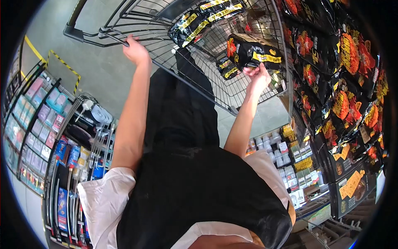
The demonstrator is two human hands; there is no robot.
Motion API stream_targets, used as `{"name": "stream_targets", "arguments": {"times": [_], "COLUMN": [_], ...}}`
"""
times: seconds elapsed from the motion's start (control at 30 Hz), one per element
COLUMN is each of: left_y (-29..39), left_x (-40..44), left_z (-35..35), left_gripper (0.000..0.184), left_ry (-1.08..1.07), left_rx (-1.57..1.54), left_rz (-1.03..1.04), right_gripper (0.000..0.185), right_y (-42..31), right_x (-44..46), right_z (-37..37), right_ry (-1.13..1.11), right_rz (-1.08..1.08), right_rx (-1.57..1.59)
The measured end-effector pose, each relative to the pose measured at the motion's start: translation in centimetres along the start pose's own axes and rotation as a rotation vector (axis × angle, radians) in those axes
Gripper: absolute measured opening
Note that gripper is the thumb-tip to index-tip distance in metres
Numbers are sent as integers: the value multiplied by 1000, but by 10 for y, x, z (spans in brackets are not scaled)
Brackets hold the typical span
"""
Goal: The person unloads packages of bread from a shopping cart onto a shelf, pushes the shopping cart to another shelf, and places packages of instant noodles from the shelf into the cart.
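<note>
A wire shopping cart (199,90) stands in front of me. My left hand (137,52) is closed round its dark rim at the left. At the cart's right side, my right hand (258,78) grips the lower edge of a black snack bag (265,54) with a yellow band and red-orange print. That bag is over the basket; whether it rests on anything I cannot tell. Similar black-and-yellow bags (188,28) lie deeper in the cart, and a smaller-looking one (228,68) shows beneath the held bag. The fingers of my right hand are partly hidden behind the bag.
Black snack bags (348,54) with red-orange print hang densely on the right, close to the cart. Shelves of small packaged goods (41,116) stand at the left. More boxed goods (282,153) are behind me at the right. Yellow-black tape (66,64) marks the grey floor.
</note>
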State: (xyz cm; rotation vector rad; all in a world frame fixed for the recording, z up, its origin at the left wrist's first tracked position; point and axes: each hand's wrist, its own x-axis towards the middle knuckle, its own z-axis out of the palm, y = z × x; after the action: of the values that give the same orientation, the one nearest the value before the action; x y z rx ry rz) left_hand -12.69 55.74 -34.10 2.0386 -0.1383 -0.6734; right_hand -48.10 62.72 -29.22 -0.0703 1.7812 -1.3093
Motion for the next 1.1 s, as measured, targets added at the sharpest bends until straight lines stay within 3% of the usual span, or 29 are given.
{"name": "stream_targets", "arguments": {"times": [0.27,0.43,0.57,0.8,0.83,0.87,0.93,1.07,1.1], "left_y": [-1,12,-2,10,14,16,15,14,12], "left_x": [2,-9,3,-6,-8,-10,-11,-11,-9], "left_z": [-2,1,-1,1,1,0,0,0,1], "left_gripper": [27,32,30,27,28,29,30,33,33], "left_ry": [11,-11,-22,-25,-22,-18,-8,-5,-2], "left_rx": [57,80,73,77,92,110,107,102,94], "left_rz": [20,-36,5,-15,-28,-41,-39,-30,-33], "right_gripper": [33,37,42,41,42,42,42,41,44], "right_y": [-43,-65,-34,26,64,80,86,74,72], "right_x": [-65,-80,-58,-33,-14,-7,-3,-9,-9], "right_z": [-72,-121,-150,-168,-202,-216,-213,-200,-196], "right_ry": [24,-87,-211,-171,-193,-196,-121,-33,-55], "right_rz": [1,71,67,39,-167,-168,82,250,176], "right_rx": [-134,-491,-762,-1351,-1423,-1425,-1124,-1014,-1167]}}
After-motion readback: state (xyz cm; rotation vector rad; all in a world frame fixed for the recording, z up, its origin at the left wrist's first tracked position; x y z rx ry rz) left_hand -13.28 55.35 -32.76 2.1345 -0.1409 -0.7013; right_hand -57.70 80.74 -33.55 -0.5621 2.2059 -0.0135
